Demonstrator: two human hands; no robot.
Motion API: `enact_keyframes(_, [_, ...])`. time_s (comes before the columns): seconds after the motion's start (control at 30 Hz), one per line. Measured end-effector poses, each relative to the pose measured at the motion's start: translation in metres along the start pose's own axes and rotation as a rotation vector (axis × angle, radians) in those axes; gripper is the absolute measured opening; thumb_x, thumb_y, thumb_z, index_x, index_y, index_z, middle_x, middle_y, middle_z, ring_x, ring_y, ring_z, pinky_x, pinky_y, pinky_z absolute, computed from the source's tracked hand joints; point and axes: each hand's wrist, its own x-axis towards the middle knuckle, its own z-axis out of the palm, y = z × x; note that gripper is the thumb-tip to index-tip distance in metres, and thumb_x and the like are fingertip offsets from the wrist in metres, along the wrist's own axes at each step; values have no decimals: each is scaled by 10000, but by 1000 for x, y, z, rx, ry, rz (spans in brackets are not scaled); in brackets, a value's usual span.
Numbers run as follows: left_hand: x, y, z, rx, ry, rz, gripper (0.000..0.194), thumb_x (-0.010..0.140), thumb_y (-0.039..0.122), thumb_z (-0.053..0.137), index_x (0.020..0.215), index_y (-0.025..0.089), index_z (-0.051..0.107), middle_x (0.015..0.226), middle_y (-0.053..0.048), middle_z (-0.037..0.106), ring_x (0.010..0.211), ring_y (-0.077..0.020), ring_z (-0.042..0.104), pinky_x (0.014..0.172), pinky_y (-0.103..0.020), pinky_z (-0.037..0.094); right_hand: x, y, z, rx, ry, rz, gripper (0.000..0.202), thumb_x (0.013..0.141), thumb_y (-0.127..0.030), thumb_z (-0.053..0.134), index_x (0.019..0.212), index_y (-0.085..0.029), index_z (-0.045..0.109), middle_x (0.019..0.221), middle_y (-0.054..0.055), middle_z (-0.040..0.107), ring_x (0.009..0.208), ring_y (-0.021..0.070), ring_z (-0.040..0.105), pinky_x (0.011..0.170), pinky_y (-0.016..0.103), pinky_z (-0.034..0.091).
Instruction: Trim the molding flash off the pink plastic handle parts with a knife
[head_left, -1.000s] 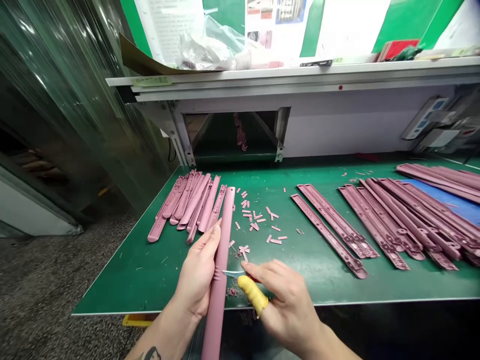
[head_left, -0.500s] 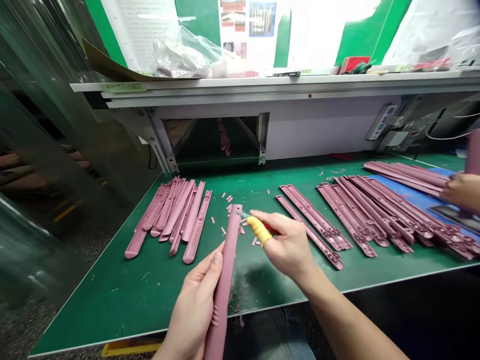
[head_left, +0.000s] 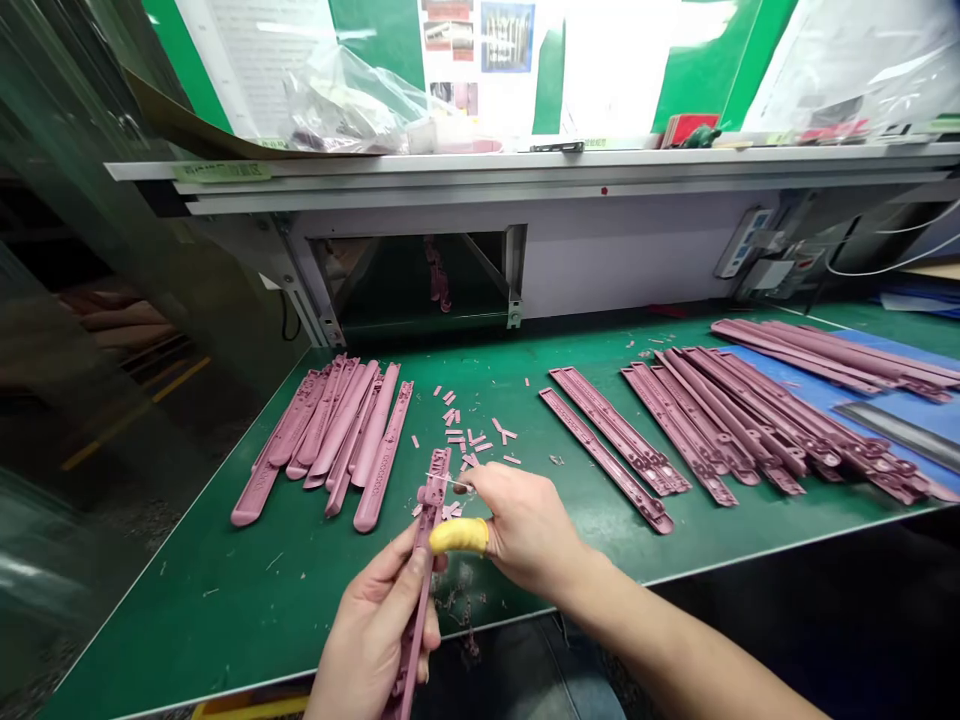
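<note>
A long pink plastic part (head_left: 411,640) is gripped in my left hand (head_left: 379,610), its ribbed inner side showing and its far end pointing away from me. My right hand (head_left: 525,525), with a yellow cover on its thumb, is closed at that far end. From its fingers a thin blade-like tool (head_left: 448,481) reaches across the end of the part; most of the tool is hidden in the hand. Small pink scraps (head_left: 469,437) lie on the green table just beyond.
Similar pink parts (head_left: 367,420) are piled at the left. More (head_left: 750,410) lie at the right, some on a blue sheet (head_left: 885,410) beside a dark flat strip (head_left: 900,430). A metal shelf (head_left: 450,180) spans the back.
The pink part has been turned from its smooth outer face to its ribbed side, and its end is lower. My right hand moved down and left. The other person's hand at the right has left view.
</note>
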Motion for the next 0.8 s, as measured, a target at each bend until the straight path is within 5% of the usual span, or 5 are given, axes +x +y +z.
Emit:
enact_keyframes(0.27, [-3, 6, 1, -181, -61, 49, 323, 703, 286, 762, 1013, 207, 724, 760, -2, 668, 676, -92, 598, 708, -167, 502, 13, 0, -11, -229, -45, -80, 453, 919, -572, 408, 716, -180, 508, 666, 5, 576, 563, 123, 486, 504, 252, 215])
enact_keyframes(0.43, [5, 12, 4, -207, -115, 126, 236, 743, 218, 728, 973, 166, 721, 707, -3, 653, 590, -83, 577, 610, -172, 504, -14, -25, -4, -120, -75, -165, 415, 942, -516, 390, 705, -192, 496, 634, 1, 566, 529, 127, 469, 485, 272, 180])
enact_keyframes(0.63, [51, 38, 3, -301, -25, 262, 124, 775, 197, 684, 897, 177, 696, 735, 27, 617, 583, -34, 566, 582, -119, 480, -99, -78, 49, 43, -155, -413, 408, 936, -374, 461, 565, -203, 451, 464, -29, 497, 379, 122, 399, 395, 272, 144])
enact_keyframes(0.73, [64, 53, -1, -354, -3, 328, 67, 817, 176, 619, 855, 163, 672, 730, 32, 579, 586, -20, 552, 583, -109, 480, -118, -74, 59, 285, -252, -403, 535, 983, -453, 327, 537, -205, 487, 383, -51, 465, 307, 96, 371, 333, 244, 184])
enact_keyframes(0.8, [62, 56, -4, -365, -9, 332, 71, 832, 173, 593, 860, 157, 657, 759, 26, 573, 587, -26, 555, 533, -113, 483, -106, -59, 45, 428, -285, -308, 473, 979, -468, 330, 697, -214, 610, 517, -33, 607, 431, 100, 537, 417, 197, 361])
